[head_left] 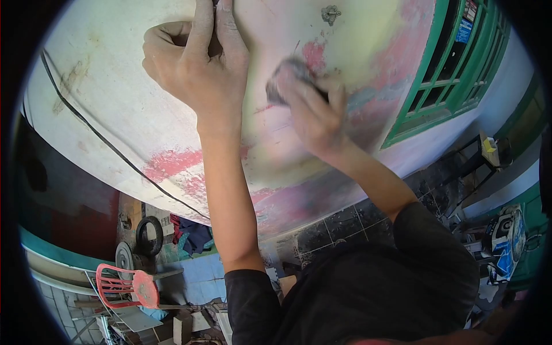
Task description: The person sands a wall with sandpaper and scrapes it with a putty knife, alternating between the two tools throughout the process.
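Note:
A large curved panel (115, 98), whitish with worn red and pink patches, fills the upper view. My left hand (198, 63) rests flat against it, two fingers stretched upward and the others curled, holding nothing. My right hand (313, 115) is blurred and presses a dark grey sanding pad (287, 75) onto the panel beside a red patch (313, 54). The two hands are about a hand's width apart. Both forearms come up from my dark sleeves at the bottom.
A thin black line (98, 135) runs across the panel's left side, and a small metal fitting (330, 12) sits near its top. A green window frame (454, 75) is at right. Below are a red plastic chair (129, 284), a tyre (149, 234) and a blue-white machine (506, 233).

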Demonstrator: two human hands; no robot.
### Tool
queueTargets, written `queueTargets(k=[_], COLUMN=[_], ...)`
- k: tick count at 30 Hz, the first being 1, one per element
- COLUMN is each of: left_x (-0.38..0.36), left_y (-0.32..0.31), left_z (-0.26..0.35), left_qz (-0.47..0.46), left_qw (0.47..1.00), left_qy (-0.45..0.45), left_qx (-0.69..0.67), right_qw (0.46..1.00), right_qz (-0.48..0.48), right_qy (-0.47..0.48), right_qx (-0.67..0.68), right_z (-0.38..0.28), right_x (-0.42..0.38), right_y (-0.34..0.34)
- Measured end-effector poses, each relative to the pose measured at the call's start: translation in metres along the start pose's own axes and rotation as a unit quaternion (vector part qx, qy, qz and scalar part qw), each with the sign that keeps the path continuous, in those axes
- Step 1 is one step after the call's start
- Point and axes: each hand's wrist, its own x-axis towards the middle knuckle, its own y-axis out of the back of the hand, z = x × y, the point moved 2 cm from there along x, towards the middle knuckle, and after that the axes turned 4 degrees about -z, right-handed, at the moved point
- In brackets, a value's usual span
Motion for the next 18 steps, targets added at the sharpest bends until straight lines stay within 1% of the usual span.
queueTargets(k=[1, 2, 3, 4, 5, 6, 7, 8, 10, 12, 14, 15, 18], left_x=[-0.001, -0.002, -0.003, -0.003, -0.002, -0.001, -0.002, -0.004, -0.004, -0.003, -0.004, -0.003, -0.002], left_y=[-0.002, -0.003, -0.003, -0.002, -0.002, -0.003, -0.003, -0.003, -0.003, -0.002, -0.002, -0.003, -0.002], left_z=[-0.001, -0.002, -0.003, -0.002, -0.003, -0.004, -0.004, -0.005, -0.003, -0.003, -0.002, -0.002, -0.005], left_qz=[0.017, 0.033, 0.034, 0.037, 0.041, 0.042, 0.041, 0.041, 0.039, 0.043, 0.048, 0.052, 0.064], left_qw=[0.999, 0.998, 0.998, 0.999, 0.999, 0.999, 0.999, 0.999, 0.999, 0.999, 0.999, 0.999, 0.997], left_qy=[0.013, 0.027, 0.025, 0.008, -0.009, -0.011, -0.010, -0.009, 0.003, 0.010, 0.011, 0.008, 0.010], left_qx=[-0.027, -0.055, -0.056, -0.027, 0.002, 0.000, -0.001, -0.001, -0.010, -0.015, -0.012, -0.011, -0.039], right_qw=[1.000, 1.000, 0.999, 0.999, 1.000, 0.999, 0.999, 0.999, 0.998, 1.000, 1.000, 0.999, 0.999], right_qz=[0.001, -0.020, -0.041, -0.039, -0.003, 0.030, 0.028, 0.045, 0.064, -0.014, -0.020, -0.028, -0.028], right_qy=[0.002, 0.010, 0.018, 0.018, 0.022, 0.024, 0.022, 0.016, 0.012, -0.018, -0.001, 0.017, 0.018], right_qx=[0.000, 0.001, 0.001, -0.002, -0.011, -0.020, -0.023, -0.024, -0.022, -0.005, -0.007, -0.006, -0.016], right_z=[0.000, 0.000, 0.001, 0.003, 0.009, 0.014, 0.016, 0.018, 0.013, -0.002, -0.007, -0.011, 0.001], right_x=[-0.005, -0.009, -0.010, 0.002, 0.020, 0.037, 0.050, 0.062, 0.061, 0.033, -0.011, -0.011, 0.010], right_y=[0.005, 0.010, 0.011, 0.008, 0.001, -0.004, -0.008, -0.011, -0.009, 0.006, 0.007, 0.008, 0.009])
